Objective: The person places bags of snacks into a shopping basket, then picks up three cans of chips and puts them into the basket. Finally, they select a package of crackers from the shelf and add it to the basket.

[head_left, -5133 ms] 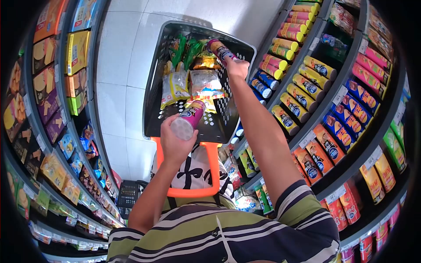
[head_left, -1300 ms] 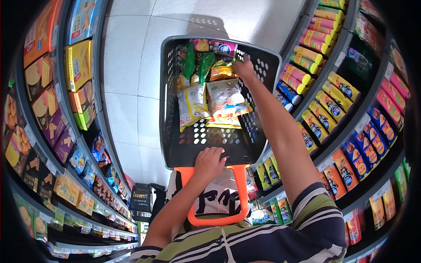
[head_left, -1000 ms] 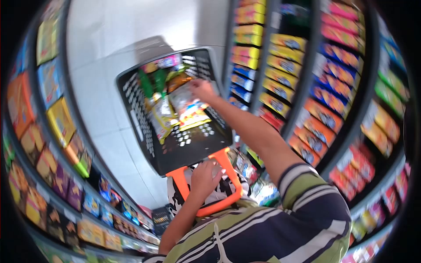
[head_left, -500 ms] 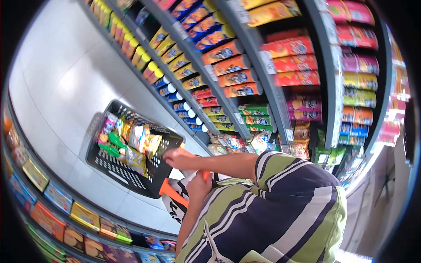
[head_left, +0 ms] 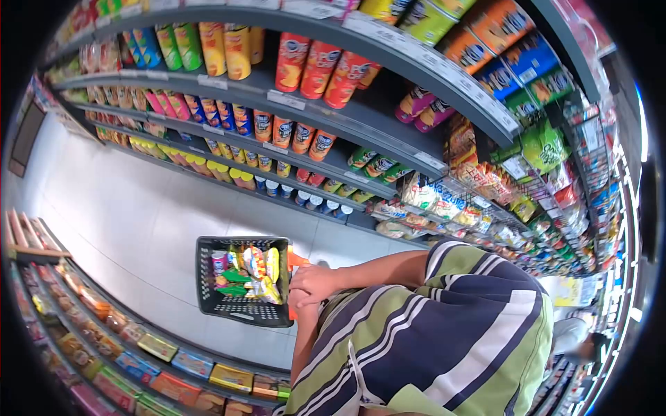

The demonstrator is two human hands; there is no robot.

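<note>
Head view: hands (head_left: pixel 313 282) together at handle (head_left: pixel 298 259)

Two hands, one left hand (head_left: pixel 300 301) and one right hand (head_left: pixel 318 280), meet at one orange handle (head_left: pixel 297 259) on one black basket (head_left: pixel 243 314). Toward its far edge lie two green packets (head_left: pixel 236 275). Along one shelf's (head_left: pixel 374 134) front edge stand three red canisters (head_left: pixel 319 69); below, four orange canisters (head_left: pixel 303 139).

The right hand (head_left: pixel 317 279) partly hides the left hand (head_left: pixel 302 301) and handle (head_left: pixel 297 259); far tags (head_left: pixel 286 102) are too small to read.
</note>
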